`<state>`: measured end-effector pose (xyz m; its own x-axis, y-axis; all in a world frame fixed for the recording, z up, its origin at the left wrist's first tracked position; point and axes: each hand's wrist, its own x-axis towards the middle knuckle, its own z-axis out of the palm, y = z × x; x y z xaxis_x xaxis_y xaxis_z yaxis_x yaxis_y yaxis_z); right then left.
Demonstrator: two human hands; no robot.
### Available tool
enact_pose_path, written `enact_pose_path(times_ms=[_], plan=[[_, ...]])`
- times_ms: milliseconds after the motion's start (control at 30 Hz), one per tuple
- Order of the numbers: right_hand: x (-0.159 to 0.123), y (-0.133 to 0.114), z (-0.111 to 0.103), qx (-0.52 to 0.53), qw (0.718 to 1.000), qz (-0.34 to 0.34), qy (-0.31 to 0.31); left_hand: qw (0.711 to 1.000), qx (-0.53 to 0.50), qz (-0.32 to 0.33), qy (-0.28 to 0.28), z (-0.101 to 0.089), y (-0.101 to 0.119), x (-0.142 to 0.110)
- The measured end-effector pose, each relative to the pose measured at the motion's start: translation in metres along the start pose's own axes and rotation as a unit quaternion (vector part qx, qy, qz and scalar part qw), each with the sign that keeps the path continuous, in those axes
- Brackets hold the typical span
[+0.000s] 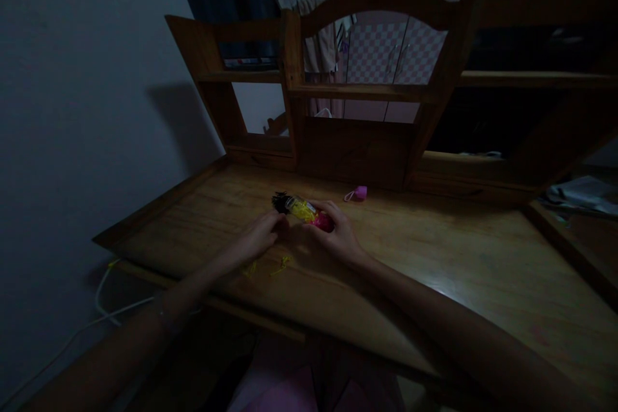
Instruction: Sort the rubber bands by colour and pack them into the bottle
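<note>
My right hand (338, 232) is wrapped round a clear container (303, 208) that lies on its side above the desk. Yellow stuff fills its middle and deep pink its right end. A tuft of thin black strands (280, 201) sticks out at the left end. Just below that tuft is my left hand (270, 229), its fingers curled and pressed together; whatever may be between them is hidden. Small yellow stringy bits (282, 264) lie on the desk near my left hand. Behind the container rests a pink cap (361, 192) with a pale loop.
The wooden desk (458, 244) carries a raised shelf unit (357, 93) along its back. A wall (96, 77) closes off the left side. White cables (103, 299) hang past the left front edge. Papers (579, 195) lie at the far right. The light is dim.
</note>
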<state>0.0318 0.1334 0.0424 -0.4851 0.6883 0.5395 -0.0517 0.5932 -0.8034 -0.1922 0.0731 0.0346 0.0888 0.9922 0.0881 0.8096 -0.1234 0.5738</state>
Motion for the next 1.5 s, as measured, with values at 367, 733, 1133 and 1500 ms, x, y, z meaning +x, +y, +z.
enact_pose_path(times_ms=[367,733,1133,1500], plan=[[0.0,0.004,0.0,-0.006,1.0,-0.015,-0.005,0.998,-0.051,-0.038,-0.007,0.008,0.031,-0.047],[0.0,0.004,-0.001,-0.003,1.0,-0.021,-0.011,0.998,0.058,-0.014,0.0,0.009,0.051,-0.057],[-0.001,0.006,-0.001,-0.002,1.0,-0.02,-0.012,0.991,0.112,0.071,0.001,-0.001,0.036,-0.051],[-0.001,0.005,-0.002,-0.012,0.999,-0.027,-0.019,0.994,0.105,0.018,0.003,-0.072,-0.008,-0.064]])
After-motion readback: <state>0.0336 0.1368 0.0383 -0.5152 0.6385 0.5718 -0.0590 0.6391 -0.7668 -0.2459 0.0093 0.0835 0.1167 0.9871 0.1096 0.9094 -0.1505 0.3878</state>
